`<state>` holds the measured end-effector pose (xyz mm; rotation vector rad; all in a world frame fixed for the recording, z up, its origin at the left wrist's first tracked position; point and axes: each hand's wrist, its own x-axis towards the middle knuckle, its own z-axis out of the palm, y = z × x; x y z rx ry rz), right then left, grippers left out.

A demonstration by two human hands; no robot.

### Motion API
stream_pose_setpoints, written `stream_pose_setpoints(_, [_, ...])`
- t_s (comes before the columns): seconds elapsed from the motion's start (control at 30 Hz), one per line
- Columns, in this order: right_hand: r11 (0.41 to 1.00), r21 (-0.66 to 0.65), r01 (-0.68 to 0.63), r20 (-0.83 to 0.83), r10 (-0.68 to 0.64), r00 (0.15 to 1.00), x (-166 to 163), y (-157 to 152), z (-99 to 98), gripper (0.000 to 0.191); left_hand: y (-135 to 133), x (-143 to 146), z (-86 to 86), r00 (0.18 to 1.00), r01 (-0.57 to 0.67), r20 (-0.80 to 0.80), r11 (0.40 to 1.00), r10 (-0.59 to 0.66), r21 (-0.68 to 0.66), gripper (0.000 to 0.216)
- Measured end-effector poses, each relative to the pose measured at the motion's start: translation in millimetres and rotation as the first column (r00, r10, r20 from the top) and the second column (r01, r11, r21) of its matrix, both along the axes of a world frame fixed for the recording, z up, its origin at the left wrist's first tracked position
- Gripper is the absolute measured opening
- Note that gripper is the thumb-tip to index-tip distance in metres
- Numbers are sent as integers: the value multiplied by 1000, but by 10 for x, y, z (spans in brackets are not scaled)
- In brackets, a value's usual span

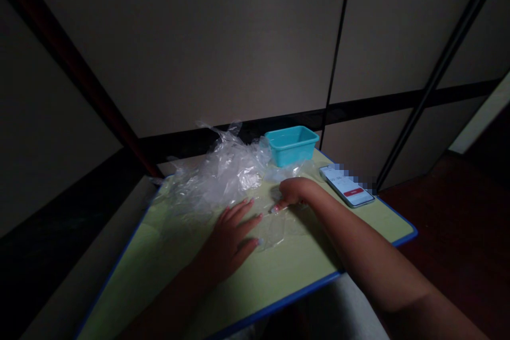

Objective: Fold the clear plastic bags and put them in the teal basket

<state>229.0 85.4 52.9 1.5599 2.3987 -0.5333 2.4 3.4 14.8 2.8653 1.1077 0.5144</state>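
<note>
My left hand [231, 236] lies with its fingers spread over the tabletop, its tips on the near edge of a thin clear plastic bag [273, 234]. Opposite it, my right hand [292, 194] bends down at the wrist with its fingers curled and pressed together on the same bag. Part of the right hand's grip is hidden behind its own back. Just beyond both hands rises a crumpled heap of clear plastic bags [235, 170], some spilling over the left side of the table.
The small table [167, 287] has a pale green top and blue edging. At its back stands a turquoise plastic tub [292, 149]. A phone [348, 187] with a lit screen lies near the right edge. Cabinet panels [239, 37] rise close behind the table.
</note>
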Motion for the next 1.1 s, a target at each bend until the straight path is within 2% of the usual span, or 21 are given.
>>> stream_pose_setpoints(0.07, [999, 37, 17, 40, -18, 999, -1, 9, 0, 59, 88, -73, -35, 994, -106, 35, 994, 105, 4, 46])
stream_pose_setpoints(0.13, [989, 138, 56, 35, -61, 998, 1, 25, -3, 63, 169, -152, -76, 983, -177, 53, 984, 177, -4, 50])
stream_pose_setpoints(0.2, [969, 237, 72, -5, -73, 997, 6, 40, -12, 60, 218, -213, -102, 975, -217, 38, 976, 218, -35, 56])
stream_pose_setpoints(0.27, [960, 278, 43, -50, -30, 998, 6, 47, -27, 52, 230, -244, -106, 972, -232, 1, 970, 233, -73, 60])
stream_pose_setpoints(0.4, [962, 264, -62, -173, 110, 979, -46, 26, -65, 35, 189, -236, -89, 973, -222, -88, 969, 212, -113, 63])
stream_pose_setpoints(0.57, [961, 245, -130, -239, 190, 952, -160, -28, -114, 20, 165, -216, -102, 965, -223, -165, 968, 203, -116, 59])
stream_pose_setpoints(0.8, [965, 199, -170, -250, 218, 943, -168, -16, -168, 23, 191, -249, -143, 960, -231, -186, 966, 207, -116, 61])
stream_pose_setpoints(1.1, [972, 164, -169, -269, 209, 940, -151, -26, -133, 21, 176, -249, -172, 963, -217, -192, 966, 188, -144, 60])
